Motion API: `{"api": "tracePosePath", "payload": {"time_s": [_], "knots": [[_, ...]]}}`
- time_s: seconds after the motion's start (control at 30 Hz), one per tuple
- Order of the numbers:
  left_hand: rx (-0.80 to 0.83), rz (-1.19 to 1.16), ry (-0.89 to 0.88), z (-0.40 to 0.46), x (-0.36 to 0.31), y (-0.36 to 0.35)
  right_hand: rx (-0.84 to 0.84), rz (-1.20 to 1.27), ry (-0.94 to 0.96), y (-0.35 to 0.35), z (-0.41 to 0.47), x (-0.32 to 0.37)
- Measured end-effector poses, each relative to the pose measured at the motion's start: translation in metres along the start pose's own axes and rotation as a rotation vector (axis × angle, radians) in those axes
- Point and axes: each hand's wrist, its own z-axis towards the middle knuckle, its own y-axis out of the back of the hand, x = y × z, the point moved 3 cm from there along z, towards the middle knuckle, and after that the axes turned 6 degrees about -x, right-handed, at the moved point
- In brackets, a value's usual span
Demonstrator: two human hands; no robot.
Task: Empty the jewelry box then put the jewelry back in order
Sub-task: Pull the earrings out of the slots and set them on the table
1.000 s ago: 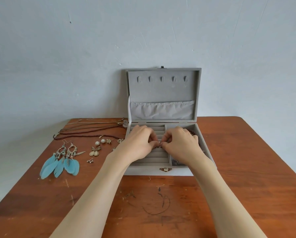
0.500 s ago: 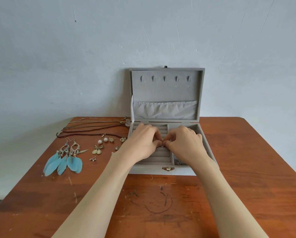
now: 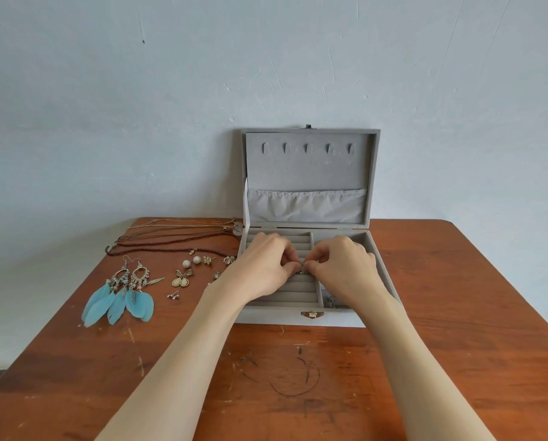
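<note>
Soft even daylight, faint shadows, sharp focus, slight wide-angle edge bend.

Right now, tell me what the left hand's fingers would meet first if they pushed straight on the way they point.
Most likely the right hand, fingertips nearly touching over the grey velvet jewelry box; depth is unclear.

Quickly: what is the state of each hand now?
Left hand: fingers curled, pinching a small metal piece over the ring rolls.
Right hand: fingers curled, pinching the same piece.
</note>
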Motion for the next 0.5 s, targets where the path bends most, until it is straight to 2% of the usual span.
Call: {"api": "tracePosePath", "payload": {"time_s": [0.17,0.33,0.5], "knots": [[-0.108,-0.014,-0.037,-0.008,0.002,0.021,-0.046,0.056,0.051,0.004,-0.002,0.007],[-0.193,-0.086,0.074,-0.03,0.024,0.057,-0.089,0.134,0.217,-0.003,-0.015,0.035],[-0.189,-0.054,0.205,-0.057,0.06,0.087,-0.08,0.16,0.394,-0.024,-0.041,0.074]]}}
